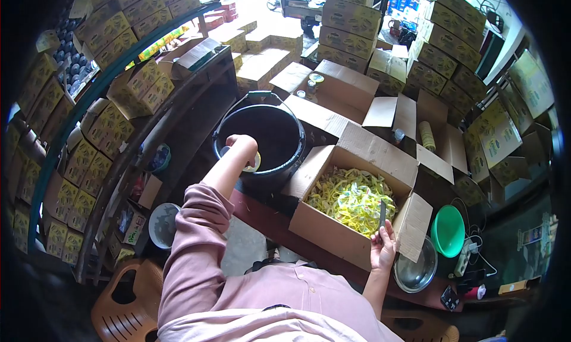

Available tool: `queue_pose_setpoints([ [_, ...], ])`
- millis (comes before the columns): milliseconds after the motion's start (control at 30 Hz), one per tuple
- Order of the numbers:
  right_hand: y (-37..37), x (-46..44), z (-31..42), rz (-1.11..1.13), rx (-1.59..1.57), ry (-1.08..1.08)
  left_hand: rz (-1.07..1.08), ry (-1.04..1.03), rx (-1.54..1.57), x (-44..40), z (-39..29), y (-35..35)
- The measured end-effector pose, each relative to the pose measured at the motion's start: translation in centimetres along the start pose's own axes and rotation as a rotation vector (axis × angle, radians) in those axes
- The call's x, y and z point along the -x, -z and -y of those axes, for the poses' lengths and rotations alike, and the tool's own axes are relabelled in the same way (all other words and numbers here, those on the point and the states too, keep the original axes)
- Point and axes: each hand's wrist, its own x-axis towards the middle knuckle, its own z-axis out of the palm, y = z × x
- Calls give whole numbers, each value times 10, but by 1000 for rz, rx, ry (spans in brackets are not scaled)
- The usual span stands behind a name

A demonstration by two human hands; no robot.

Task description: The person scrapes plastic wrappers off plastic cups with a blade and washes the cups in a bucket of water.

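Over the near-left rim of a large black bucket (301, 141), my left hand (242, 148) is closed around a small jar (256, 162) with some yellow on it, mostly hidden by my fingers. My right hand (383, 245) grips a knife (382, 212), its dark flat blade pointing up. Behind the blade, an open cardboard box (330, 247) holds a heap of crumpled yellow-and-white strips (351, 196).
Another open carton (348, 101) behind holds a few small jars. To the right are a green bowl (448, 230), a metal bowl (416, 270) and a power strip (463, 262). Printed boxes (348, 27) are stacked around. A bucket (165, 226) and chair (128, 300) stand left.
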Motion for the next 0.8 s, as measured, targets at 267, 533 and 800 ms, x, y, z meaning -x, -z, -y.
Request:
queue_pose_setpoints([
  [267,4,-6,-1,-31,6,-15,173,-2,-134,-13,-4,-5],
  [533,4,-15,9,-24,5,-25,90,-3,-26,-2,-1,-6],
  [800,20,-21,20,10,19,-64,-86,39,160,8,-3,-10],
])
